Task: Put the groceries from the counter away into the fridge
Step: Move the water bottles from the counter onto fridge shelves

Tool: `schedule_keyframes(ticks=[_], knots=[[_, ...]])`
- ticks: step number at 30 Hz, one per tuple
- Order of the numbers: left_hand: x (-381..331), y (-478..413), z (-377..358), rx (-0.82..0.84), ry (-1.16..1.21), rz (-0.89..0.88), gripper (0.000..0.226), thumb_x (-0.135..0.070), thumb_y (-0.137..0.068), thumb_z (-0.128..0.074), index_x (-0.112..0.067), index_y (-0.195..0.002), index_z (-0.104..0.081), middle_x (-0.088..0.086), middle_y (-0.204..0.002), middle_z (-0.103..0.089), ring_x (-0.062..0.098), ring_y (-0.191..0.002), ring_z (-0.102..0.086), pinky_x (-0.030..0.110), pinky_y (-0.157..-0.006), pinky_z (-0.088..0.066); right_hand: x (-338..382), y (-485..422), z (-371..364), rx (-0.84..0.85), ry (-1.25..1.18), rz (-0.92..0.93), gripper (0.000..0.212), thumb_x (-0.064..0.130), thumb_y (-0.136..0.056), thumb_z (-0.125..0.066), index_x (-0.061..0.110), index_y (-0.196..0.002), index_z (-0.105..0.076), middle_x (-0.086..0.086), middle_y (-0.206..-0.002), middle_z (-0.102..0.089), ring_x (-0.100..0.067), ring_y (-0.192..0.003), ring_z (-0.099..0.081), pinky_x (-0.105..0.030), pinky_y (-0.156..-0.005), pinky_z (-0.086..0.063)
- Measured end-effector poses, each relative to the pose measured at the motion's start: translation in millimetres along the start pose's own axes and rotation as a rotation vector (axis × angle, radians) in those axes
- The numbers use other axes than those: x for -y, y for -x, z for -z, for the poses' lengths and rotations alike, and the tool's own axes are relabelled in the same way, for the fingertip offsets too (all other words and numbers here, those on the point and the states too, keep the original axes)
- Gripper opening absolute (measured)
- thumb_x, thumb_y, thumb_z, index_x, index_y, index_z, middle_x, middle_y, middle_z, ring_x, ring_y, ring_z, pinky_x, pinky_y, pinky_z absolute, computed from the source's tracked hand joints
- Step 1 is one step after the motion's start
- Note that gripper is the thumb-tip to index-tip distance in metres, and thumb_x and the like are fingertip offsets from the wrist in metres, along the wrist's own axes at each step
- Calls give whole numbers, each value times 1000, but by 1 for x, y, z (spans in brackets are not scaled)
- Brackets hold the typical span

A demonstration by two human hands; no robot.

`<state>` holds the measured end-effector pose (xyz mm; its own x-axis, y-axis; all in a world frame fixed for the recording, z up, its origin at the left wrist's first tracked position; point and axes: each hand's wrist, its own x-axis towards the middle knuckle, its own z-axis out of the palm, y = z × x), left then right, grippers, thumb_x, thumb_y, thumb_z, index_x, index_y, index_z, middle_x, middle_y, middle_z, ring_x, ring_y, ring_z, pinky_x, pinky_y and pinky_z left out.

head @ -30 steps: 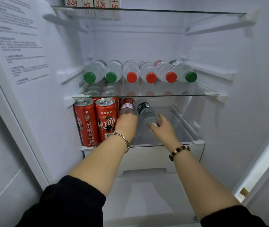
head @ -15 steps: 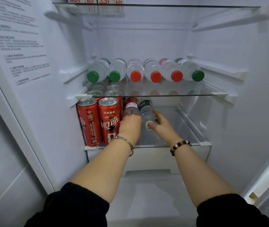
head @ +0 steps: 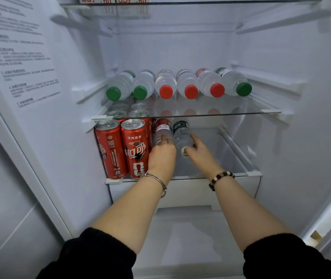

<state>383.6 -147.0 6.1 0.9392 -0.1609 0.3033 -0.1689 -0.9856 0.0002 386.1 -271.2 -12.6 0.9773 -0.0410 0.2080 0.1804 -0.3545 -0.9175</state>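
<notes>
- Curling over the red-labelled bottle [head: 161, 128], the left grip [head: 161, 156] has its fingers wrapped on the barrel, just right of the red cans [head: 120, 148]. I cannot tell whether the bottle touches the cans.
- The right grip [head: 197, 152] pinches the green-labelled bottle [head: 181, 133] near its white cap [head: 185, 153]. Its thumb is on one side and its fingers on the other, one place further right of the cans.
- Both bottles lie on their sides against each other, on the same glass shelf [head: 231, 158] the cans stand on, caps toward the door. Neither is let go yet, so I judge this placement nearly finished.
- Behind the front cans, more can tops show in rows through the glass overhead.
- Directly above the cans, the upper shelf [head: 241, 112] carries six bottles [head: 188, 85] lying in a row with green and red caps. That batch looks put away.
- High above the cans, cartons [head: 114, 1] sit on the top shelf, cut off by the frame.
- Right of the cans, past the two held bottles, the glass has room for more.
- The surface with the remaining groceries is out of view, so how much is left cannot be told.
</notes>
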Motion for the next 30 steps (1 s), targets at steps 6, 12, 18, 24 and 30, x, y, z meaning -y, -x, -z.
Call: schedule_keyframes(ticks=[6, 12, 18, 24, 30], knots=[[0, 11, -6, -47, 40, -8, 61, 1, -89, -46, 3, -145, -21, 21, -152, -17, 36, -132, -35, 37, -102, -40, 5, 3, 2, 68, 127, 3, 62, 25, -92, -49, 26, -148, -22, -1, -144, -40, -18, -129, -40, -23, -94, -32], [2, 37, -4, -148, 109, -108, 58, -20, -88, -54, -2, -140, -33, 14, -140, -40, 29, -126, -40, 37, -103, -38, 0, 35, 7, -131, -11, -57, 51, 27, -97, -46, 14, -144, -33, -7, -144, -42, -19, -132, -40, -26, -99, -33], [-17, 82, -15, -204, 180, -252, 63, -30, -92, -51, -12, -146, -25, 11, -157, -14, 28, -144, -9, 46, -115, -16, -12, 110, 12, -400, 94, 9, 45, 22, -96, -47, 13, -139, -40, -3, -142, -44, -15, -131, -39, -23, -104, -31], [-49, 149, -54, -272, 435, -423, 53, -24, -92, -50, -8, -140, -38, 18, -154, -22, 34, -143, -16, 52, -113, -23, -61, 211, 11, -547, 287, -48, 45, 18, -95, -50, 14, -138, -40, -2, -146, -37, -12, -134, -31, -19, -107, -23], [-93, 228, -100, -60, 618, -589, 52, -21, -94, -49, -11, -143, -34, 15, -155, -20, 31, -144, -14, 48, -115, -17, -107, 309, 20, -617, 451, -297, 46, 18, -94, -51, 13, -138, -40, -1, -151, -29, -11, -139, -21, -13, -107, -15]])
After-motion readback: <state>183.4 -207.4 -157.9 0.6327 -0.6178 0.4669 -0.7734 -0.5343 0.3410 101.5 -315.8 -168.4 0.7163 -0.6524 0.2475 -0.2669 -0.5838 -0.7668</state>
